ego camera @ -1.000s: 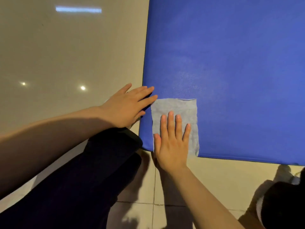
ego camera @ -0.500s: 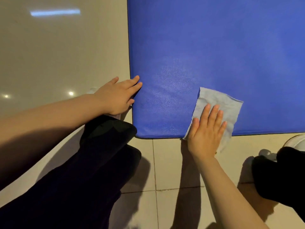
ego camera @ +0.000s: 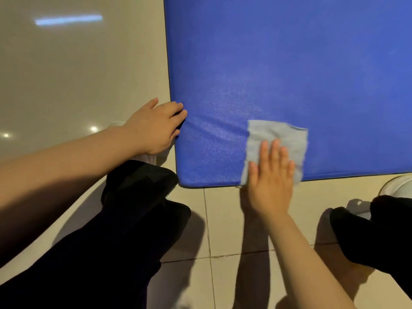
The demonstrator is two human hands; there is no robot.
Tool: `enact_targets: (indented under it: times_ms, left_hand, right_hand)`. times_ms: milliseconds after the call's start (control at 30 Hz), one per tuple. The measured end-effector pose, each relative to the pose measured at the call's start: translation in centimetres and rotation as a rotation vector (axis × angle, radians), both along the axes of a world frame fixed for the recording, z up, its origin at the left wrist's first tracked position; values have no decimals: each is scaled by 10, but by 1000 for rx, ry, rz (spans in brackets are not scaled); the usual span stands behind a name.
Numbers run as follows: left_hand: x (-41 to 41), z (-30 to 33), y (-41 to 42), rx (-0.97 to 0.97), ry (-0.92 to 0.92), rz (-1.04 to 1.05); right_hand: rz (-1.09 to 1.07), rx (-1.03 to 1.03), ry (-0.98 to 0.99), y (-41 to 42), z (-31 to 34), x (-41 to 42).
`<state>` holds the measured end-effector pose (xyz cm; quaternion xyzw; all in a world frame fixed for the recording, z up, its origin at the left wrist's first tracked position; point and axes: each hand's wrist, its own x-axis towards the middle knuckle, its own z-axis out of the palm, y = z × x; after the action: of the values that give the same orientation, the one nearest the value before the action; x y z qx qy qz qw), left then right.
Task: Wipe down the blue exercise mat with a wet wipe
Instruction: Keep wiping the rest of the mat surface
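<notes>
The blue exercise mat [ego camera: 289, 70] lies on the tiled floor and fills the upper right of the view. A pale wet wipe [ego camera: 276, 139] is spread flat on the mat near its front edge. My right hand [ego camera: 270, 181] presses flat on the wipe with fingers extended, the palm over the mat's front edge. My left hand [ego camera: 156, 128] grips the mat's left edge near the front corner, with the fingertips curled onto the top surface.
Glossy beige floor tiles [ego camera: 66, 74] stretch to the left and in front of the mat. My legs in dark trousers [ego camera: 124, 230] are bent in front of the mat's corner. A white shoe [ego camera: 396, 186] shows at the right edge.
My right hand has slid the wipe rightward along the mat's front edge from the near left corner. The left hand has stayed at the left edge and curled its fingers onto it.
</notes>
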<state>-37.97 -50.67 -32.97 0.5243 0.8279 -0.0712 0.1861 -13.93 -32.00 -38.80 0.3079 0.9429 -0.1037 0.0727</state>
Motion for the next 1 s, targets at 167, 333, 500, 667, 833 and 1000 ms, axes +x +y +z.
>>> enact_targets:
  times_ms: [167,333,500,667,833,1000]
  left_hand:
    - [-4,2,7,51,-7,-37]
    - [-15,3,15,86,-101,109]
    - [-13,-8,6,-92,-63,133]
    - [-11,-10,0,-47,-77,147]
    - [-15,-8,3,-39,-81,144]
    - [-18,-7,7,-43,-75,154]
  right_hand:
    - [-194,28,14,3,5,4]
    - [437,-20,82,-94,2,-35]
    - [549,-68,94,-61,-3,-47]
    - [-9,5,5,40,0,-16]
    - [-108,13,6,0,4,-19]
    - [405,-18,58,-65,2,-57]
